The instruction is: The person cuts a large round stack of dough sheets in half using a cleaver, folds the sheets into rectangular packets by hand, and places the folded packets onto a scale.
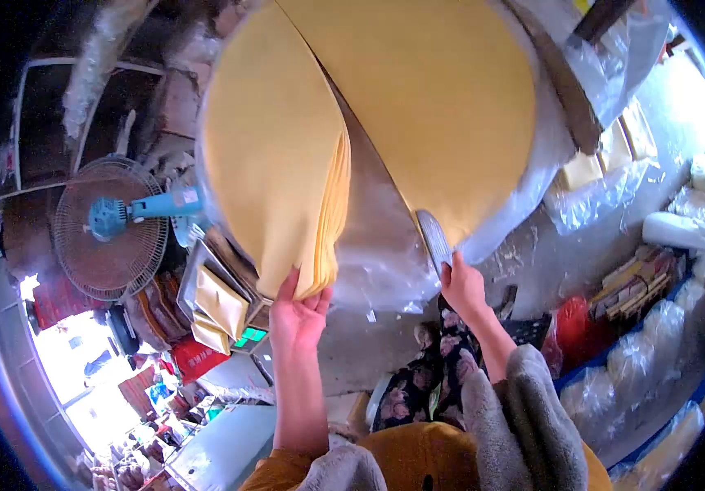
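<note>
My left hand (298, 315) grips the near corner of a stack of thin yellow sheets (275, 155), thumb on top and fingers at the layered edge. Several layers fan out along that stack's right side. My right hand (462, 286) is closed round the near end of a knife (433, 237) with a flat grey blade. The blade lies against the left edge of a second, wider yellow piece (442, 106), near its front corner. A wedge-shaped gap separates the two yellow pieces. Both rest on a surface covered with clear plastic film (377, 278).
Left of the work surface stands a blue fan (111, 219) with a wire cage. Yellow packs (220, 299) lie beside it. At right are more yellow packs (582, 172) on plastic, a red bag (573, 323) and plastic-wrapped bundles (643, 352). A pale tabletop (221, 450) is at lower left.
</note>
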`<state>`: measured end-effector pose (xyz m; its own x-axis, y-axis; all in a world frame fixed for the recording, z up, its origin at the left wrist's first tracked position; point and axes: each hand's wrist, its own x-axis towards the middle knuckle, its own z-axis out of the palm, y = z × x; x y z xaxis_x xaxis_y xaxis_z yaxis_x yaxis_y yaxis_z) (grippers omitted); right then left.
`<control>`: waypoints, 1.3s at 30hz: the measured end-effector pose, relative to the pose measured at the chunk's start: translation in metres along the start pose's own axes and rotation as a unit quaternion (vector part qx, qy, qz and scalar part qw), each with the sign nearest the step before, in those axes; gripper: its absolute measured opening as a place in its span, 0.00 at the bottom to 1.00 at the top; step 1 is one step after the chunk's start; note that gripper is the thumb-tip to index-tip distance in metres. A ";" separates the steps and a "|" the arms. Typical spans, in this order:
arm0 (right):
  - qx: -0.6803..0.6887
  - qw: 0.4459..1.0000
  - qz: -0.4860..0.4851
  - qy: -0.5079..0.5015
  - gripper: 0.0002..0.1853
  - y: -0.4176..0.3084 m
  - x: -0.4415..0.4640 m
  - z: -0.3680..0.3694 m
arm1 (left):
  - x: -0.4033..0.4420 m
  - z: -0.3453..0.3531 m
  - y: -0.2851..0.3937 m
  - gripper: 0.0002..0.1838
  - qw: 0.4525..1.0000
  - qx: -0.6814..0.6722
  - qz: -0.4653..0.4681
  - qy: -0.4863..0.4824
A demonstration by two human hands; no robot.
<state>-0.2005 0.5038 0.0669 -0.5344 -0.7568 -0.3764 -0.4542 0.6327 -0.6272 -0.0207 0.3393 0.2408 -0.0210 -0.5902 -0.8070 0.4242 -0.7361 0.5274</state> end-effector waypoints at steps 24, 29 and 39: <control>0.364 0.922 -0.016 -0.127 0.17 -0.158 0.242 0.019 | 0.080 -0.030 0.073 0.14 0.726 0.453 -0.028 -0.517; 0.217 0.967 -0.006 -0.131 0.14 -0.140 0.242 0.016 | 0.239 0.068 0.138 0.20 0.484 0.784 0.264 -0.285; 0.083 0.969 -0.042 -0.228 0.10 -0.178 0.246 -0.030 | 0.413 0.307 0.181 0.15 -0.069 0.831 0.388 -0.391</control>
<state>-0.2725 0.2100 0.1058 -0.1127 -0.8229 -0.5569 -0.3419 0.5584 -0.7559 -0.2310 -0.1395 0.0842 -0.8429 0.0906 -0.5304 0.1008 0.9949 0.0097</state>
